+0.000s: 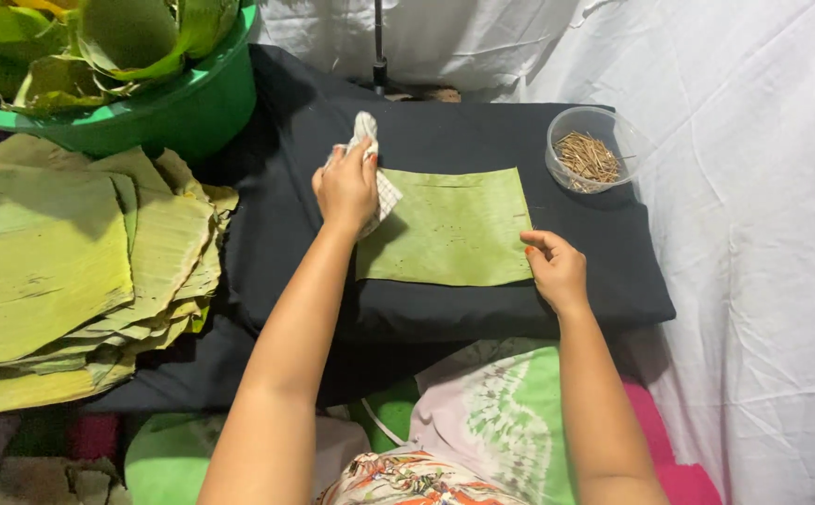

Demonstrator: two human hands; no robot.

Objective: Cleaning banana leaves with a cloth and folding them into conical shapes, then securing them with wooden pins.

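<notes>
A rectangular green banana-leaf sheet (449, 227) lies flat in the middle of the frame on a black cloth-covered board (594, 281). The left hand (346, 187) is clenched around a small white checked cloth (370, 159), pressing it at the sheet's upper-left corner. The right hand (555, 268) holds nothing; its fingertips rest on the sheet's lower-right corner, pinning it to the board.

The sheet looks thin, light and limp, likely smooth and a little slippery, and prone to splitting along its veins, so it would best be handled flat, taken by two opposite edges rather than pinched at one corner.

At the upper right of the frame stands a clear round plastic bowl of short thin wooden sticks (587, 154). On the left lies a stack of larger yellow-green leaf pieces (52, 271), and in the upper left a green plastic tub (192, 103) holds more leaves. White sheeting (753, 234) covers the right side.
</notes>
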